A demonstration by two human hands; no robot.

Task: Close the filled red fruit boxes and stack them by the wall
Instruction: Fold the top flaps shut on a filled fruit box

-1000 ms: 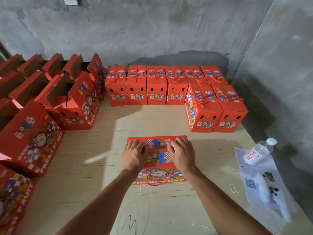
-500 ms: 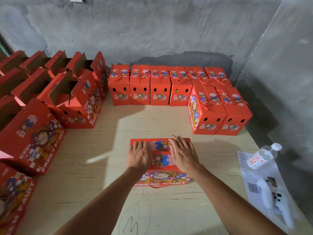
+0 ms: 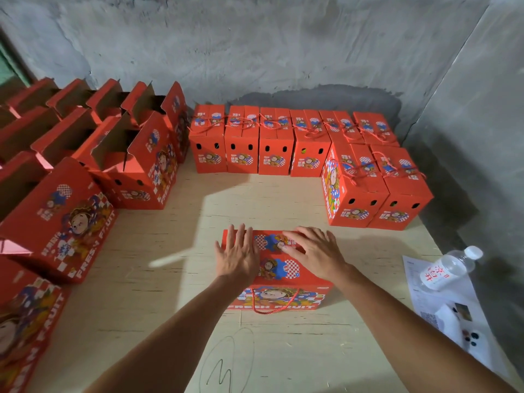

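- A red printed cardboard fruit box [image 3: 279, 275] is lying closed at the centre of the pale plywood table [image 3: 175, 279], its red cord handle [image 3: 273, 303] drooping over the near face.
- The left hand [image 3: 236, 255] is pressing flat on the left half of the box top, fingers straight and slightly apart.
- The right hand [image 3: 316, 252] is resting on the right half, fingers straight and spread, tips reaching toward the middle seam.
- A row of 6 closed red boxes [image 3: 276, 143] is standing against the grey concrete wall [image 3: 283, 46], with 2 more closed red boxes [image 3: 377, 188] just in front of its right end.
- Open-topped red boxes [image 3: 136, 165] are crowding the left side of the table.
- A clear plastic water bottle [image 3: 446, 268] is lying on a white paper sheet [image 3: 422, 300] at the right edge.
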